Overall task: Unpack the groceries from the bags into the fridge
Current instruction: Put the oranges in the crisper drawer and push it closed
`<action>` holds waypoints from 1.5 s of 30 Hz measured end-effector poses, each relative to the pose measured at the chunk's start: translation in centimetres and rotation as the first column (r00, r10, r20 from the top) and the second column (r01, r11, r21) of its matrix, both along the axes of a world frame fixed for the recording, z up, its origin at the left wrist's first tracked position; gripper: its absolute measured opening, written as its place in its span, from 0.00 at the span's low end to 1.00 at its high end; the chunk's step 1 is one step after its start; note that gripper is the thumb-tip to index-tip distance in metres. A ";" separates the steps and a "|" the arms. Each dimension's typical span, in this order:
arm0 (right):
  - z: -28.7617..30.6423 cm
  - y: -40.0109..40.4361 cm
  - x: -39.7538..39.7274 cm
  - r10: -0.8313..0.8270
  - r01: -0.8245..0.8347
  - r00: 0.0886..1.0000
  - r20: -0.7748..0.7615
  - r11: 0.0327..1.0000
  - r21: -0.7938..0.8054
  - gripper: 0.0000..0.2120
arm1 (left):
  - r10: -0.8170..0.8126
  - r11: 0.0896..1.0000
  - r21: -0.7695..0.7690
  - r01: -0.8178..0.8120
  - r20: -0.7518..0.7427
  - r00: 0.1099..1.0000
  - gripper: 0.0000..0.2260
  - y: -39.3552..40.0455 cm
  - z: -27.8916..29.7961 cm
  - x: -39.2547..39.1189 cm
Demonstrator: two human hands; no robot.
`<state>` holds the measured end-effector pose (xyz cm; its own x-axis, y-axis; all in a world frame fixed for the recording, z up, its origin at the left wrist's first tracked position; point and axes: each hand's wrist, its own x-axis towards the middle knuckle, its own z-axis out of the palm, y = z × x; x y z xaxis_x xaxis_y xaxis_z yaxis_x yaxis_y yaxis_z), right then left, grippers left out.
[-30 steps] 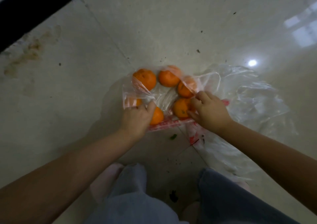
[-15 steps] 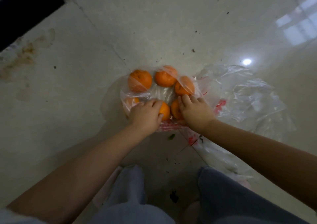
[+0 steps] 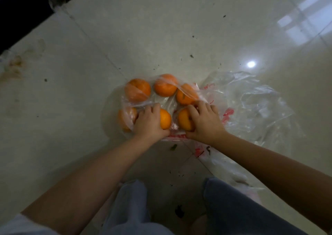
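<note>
Orange fruit fills both grips: the left hand [image 3: 149,122] curls over one orange [image 3: 165,121], thumb under its near edge, and the right hand [image 3: 204,121] closes on a second orange [image 3: 185,121] just beside it, fingers draped across the top. The two held fruits sit close together, a narrow strip of clear plastic between them. Just left of the left hand, a third orange [image 3: 125,118] is pressed against the film, partly hidden by the fingers. Beyond the knuckles of both hands, three more oranges [image 3: 165,87] lie in a row. All six rest in a thin clear plastic bag [image 3: 138,105] on the pale tiled floor [image 3: 71,94]. Right of the right hand spreads a larger crumpled clear bag with red print [image 3: 251,105], lying flat, one end trailing back toward the person's knees. Dark specks dot the floor. Nearer than the wrists, grey-blue trouser legs [image 3: 233,207] show the person crouching.
</note>
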<state>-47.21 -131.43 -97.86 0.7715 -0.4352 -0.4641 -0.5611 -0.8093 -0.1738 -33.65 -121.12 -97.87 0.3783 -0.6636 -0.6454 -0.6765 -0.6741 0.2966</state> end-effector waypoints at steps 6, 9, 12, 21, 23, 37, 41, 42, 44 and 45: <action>0.7 -1.2 -0.4 -0.145 0.133 0.987 0.071 0.980 0.150 0.41 | -0.119 0.991 0.057 0.118 0.031 0.992 0.33 -1.2 0.3 0.7; 0.6 -1.6 -0.7 -0.202 0.172 0.972 0.120 0.959 0.226 0.39 | -0.108 0.993 0.038 0.108 -0.010 0.994 0.34 -0.7 -0.5 0.2; 1.0 -2.1 -1.0 -0.304 0.233 0.931 0.200 0.921 0.313 0.40 | 0.027 0.999 -0.032 -0.029 -0.054 0.998 0.36 -0.1 -1.0 -0.2; 0.6 -2.0 -1.6 -0.318 0.236 0.930 0.186 0.902 0.362 0.44 | -0.008 0.999 -0.032 0.009 0.026 1.000 0.34 0.0 -1.0 0.1; 0.8 -2.2 -1.4 -0.305 0.225 0.935 0.180 0.904 0.364 0.42 | -0.061 0.998 -0.032 0.062 0.031 0.998 0.33 -0.1 -0.9 0.4; 28.2 -3.6 -1.2 -0.485 0.357 0.858 0.172 0.802 0.479 0.35 | 0.054 0.971 -0.230 -0.059 -0.026 0.998 0.38 -3.4 25.8 0.6; 40.3 -3.9 -2.6 -0.531 0.406 0.826 0.188 0.793 0.454 0.33 | 0.110 0.958 -0.263 -0.111 -0.015 0.994 0.31 -4.5 38.1 -0.5; 43.2 -4.0 -3.1 -0.545 0.417 0.815 0.197 0.788 0.452 0.33 | 0.106 0.954 -0.279 -0.107 -0.019 0.994 0.31 -4.9 41.1 -0.9; 49.2 -4.4 -4.0 -0.560 0.430 0.799 0.218 0.786 0.443 0.33 | 0.062 0.949 -0.308 -0.060 -0.003 0.998 0.30 -5.6 47.0 -1.6; 52.1 -4.8 -4.5 -0.560 0.430 0.794 0.237 0.792 0.432 0.33 | 0.038 0.945 -0.325 -0.030 0.017 0.999 0.30 -6.0 49.9 -1.9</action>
